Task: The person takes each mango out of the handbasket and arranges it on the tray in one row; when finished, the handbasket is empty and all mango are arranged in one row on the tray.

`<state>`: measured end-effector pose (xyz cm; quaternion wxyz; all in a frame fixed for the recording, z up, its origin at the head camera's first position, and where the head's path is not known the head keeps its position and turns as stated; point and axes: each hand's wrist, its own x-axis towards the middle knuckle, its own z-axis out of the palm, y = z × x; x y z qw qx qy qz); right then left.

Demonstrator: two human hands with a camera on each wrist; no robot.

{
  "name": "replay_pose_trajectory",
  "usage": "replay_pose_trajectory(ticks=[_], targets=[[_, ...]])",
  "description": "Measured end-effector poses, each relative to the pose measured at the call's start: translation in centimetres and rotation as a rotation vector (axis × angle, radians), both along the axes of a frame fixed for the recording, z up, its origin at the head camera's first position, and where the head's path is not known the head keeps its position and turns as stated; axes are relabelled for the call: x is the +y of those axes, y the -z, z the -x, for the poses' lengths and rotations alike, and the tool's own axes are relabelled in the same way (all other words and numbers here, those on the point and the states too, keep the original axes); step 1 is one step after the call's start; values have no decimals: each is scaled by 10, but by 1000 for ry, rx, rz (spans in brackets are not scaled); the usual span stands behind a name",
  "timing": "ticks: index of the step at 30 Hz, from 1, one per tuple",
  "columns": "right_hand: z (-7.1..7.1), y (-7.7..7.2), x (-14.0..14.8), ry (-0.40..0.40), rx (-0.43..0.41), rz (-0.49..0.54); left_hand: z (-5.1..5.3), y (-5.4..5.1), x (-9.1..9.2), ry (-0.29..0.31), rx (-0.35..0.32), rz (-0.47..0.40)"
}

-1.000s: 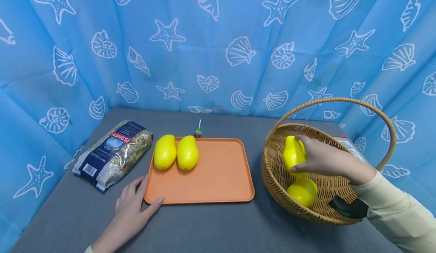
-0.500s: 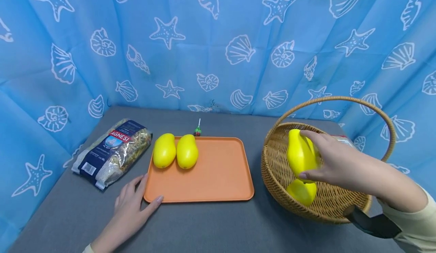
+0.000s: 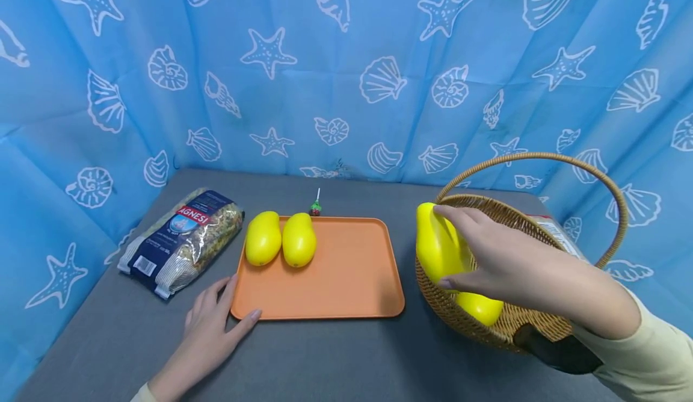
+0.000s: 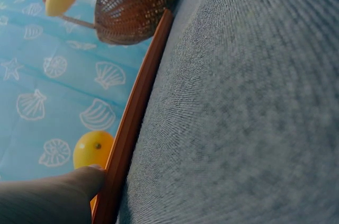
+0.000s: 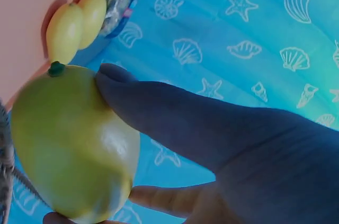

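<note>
My right hand [image 3: 503, 257] grips a yellow mango [image 3: 438, 245] above the left rim of the wicker basket [image 3: 437, 303]. Thumb and fingers hold its sides; the mango's green stem nub [image 5: 56, 69] shows in the right wrist view. Another mango [image 3: 482, 309] lies inside the basket, partly hidden beneath the held one. On the orange tray [image 3: 341, 284], a mango [image 3: 263, 238] and a second mango [image 3: 299, 239] sit side by side at the back left. My left hand [image 3: 208, 336] rests at the tray's front left corner, its thumb [image 4: 87, 180] touching the rim.
A bag of Agnesi pasta [image 3: 184, 236] lies left of the tray. Behind the tray is a small lollipop [image 3: 316, 206]. The basket's tall handle [image 3: 612, 191] arches over it, and a package [image 3: 554, 230] is partly visible behind. A blue shell-patterned curtain [image 3: 335, 77] encloses the table.
My right hand has lifted the mango out of the basket's middle and carried it left to the rim. The left hand has stayed at the tray corner.
</note>
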<state>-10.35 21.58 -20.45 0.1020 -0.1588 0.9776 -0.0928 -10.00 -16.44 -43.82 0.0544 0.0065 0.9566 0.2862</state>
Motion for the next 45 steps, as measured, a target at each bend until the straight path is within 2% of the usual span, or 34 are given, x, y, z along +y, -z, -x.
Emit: replay_pose_trajectory(ticks=[8, 11, 18, 27, 36, 39, 45], targets=[[22, 1, -36, -109, -26, 21, 1, -1, 0, -5, -21, 10], [38, 8, -49, -138, -50, 25, 1, -1, 0, -6, -35, 16], [74, 28, -78, -159, -170, 1, 1, 0, 0, -2, -32, 28], [102, 49, -107, -184, -253, -81, 0, 1, -1, 14, 14, 6], [124, 72, -123, -150, -308, -121, 1, -1, -2, 5, -7, 4], [130, 78, -125, -145, -327, -115, 0, 0, -2, 12, 15, 5], [137, 87, -127, -80, -360, -117, 0, 2, -2, 13, 38, 8]])
